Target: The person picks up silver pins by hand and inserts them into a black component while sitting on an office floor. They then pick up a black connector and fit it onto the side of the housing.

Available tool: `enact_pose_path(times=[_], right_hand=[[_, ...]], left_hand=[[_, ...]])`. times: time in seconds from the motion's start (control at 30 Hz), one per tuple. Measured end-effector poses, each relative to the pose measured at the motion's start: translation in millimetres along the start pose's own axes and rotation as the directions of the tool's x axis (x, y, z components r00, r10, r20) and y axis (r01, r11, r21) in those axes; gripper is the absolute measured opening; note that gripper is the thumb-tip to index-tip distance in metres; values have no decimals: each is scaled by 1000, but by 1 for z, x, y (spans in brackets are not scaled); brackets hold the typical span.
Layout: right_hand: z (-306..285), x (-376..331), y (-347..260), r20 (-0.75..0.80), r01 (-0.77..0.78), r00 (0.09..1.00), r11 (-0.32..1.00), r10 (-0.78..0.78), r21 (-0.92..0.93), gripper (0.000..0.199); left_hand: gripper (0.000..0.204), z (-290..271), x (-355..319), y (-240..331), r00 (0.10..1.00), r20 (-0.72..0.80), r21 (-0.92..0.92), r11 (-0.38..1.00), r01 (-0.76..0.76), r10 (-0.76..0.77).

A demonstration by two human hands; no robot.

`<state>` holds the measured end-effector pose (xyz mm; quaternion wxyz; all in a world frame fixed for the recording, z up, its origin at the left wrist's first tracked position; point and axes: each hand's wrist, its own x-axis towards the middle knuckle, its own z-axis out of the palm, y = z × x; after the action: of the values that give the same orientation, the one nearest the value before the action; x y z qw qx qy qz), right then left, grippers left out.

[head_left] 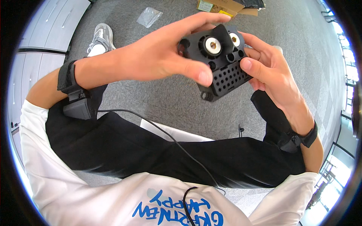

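Observation:
Between both hands, raised over the floor, is a black device housing (230, 80) with a perforated grille, two round metal-ringed lens-like parts (213, 45) and an upright fin between them. My left hand (169, 52) grips its left side, thumb along the front near the grille and fingers reaching over the far side. My right hand (269, 67) closes on the right side, with the thumb at the grille's upper right corner and the other fingers behind. The housing's back and underside are hidden.
A black strap with a box (80, 103) is on my left wrist, its cable (162, 130) crossing my lap; another strapped unit (292, 142) is on my right wrist. On the grey carpet lie a clear plastic bag (149, 17) and a cardboard box (220, 6). Light cabinets (39, 77) stand at left.

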<state>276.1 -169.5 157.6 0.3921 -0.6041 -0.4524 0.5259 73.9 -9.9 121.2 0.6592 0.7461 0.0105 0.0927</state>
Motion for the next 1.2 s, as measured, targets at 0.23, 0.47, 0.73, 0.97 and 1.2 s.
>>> enact_pose_path(times=[0.23,0.47,0.73,0.97,1.2], right_hand=[[7,4,8,-168,89,982,996,-85,14,54],[26,1,-2,-128,71,989,997,-67,23,39],[34,2,-2,-21,-166,986,975,165,-144,76],[35,5,10,72,-139,986,976,152,-167,89],[37,17,44,3,68,998,997,-67,-25,92]], left_hand=[[64,-13,1,-5,950,-76,75,948,310,-304],[41,-9,1,-1,954,-112,55,956,287,-280],[33,-6,5,15,964,-175,314,917,245,-198],[32,-1,0,15,944,-197,208,930,304,-264],[27,1,-1,20,966,-213,357,909,216,-146]])
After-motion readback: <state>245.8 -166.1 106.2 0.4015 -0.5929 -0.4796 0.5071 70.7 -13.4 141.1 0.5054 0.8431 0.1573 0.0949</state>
